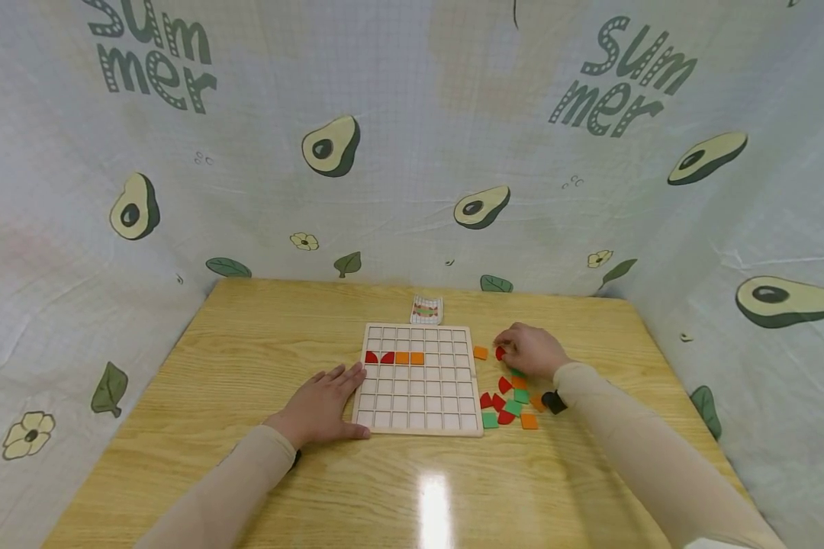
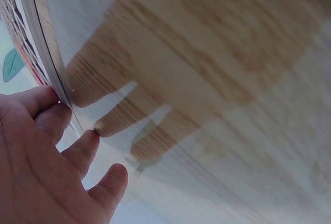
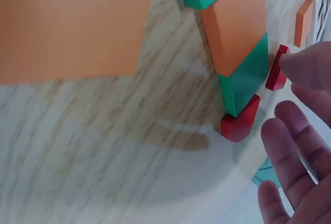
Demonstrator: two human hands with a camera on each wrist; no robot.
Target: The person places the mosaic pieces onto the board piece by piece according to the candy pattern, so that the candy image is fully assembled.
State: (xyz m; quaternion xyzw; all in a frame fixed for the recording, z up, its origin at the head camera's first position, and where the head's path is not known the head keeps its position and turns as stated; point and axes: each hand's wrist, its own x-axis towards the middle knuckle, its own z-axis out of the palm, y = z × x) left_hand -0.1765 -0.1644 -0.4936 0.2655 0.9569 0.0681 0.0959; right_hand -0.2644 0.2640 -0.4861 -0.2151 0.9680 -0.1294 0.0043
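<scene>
A pale wooden grid board point(image 1: 419, 402) lies on the table. In one row, two red quarter-round tiles point(image 1: 387, 357) and two orange square tiles point(image 1: 410, 357) fill neighbouring cells from the left. My left hand point(image 1: 319, 408) rests at the board's left edge with fingers spread; its fingertips touch the rim in the left wrist view. Right of the board, my right hand point(image 1: 532, 351) pinches a red quarter-round tile point(image 1: 500, 353) between thumb and forefinger. The right wrist view shows that red tile point(image 3: 277, 71) at the thumb tip, its other fingers loosely bent.
Loose red, green and orange tiles point(image 1: 513, 408) lie scattered right of the board, partly under my right wrist. One orange square tile point(image 1: 481, 352) sits close to the board's right edge. Behind the board is a small pattern card point(image 1: 426, 309). A printed cloth point(image 1: 398, 252) hangs around the table.
</scene>
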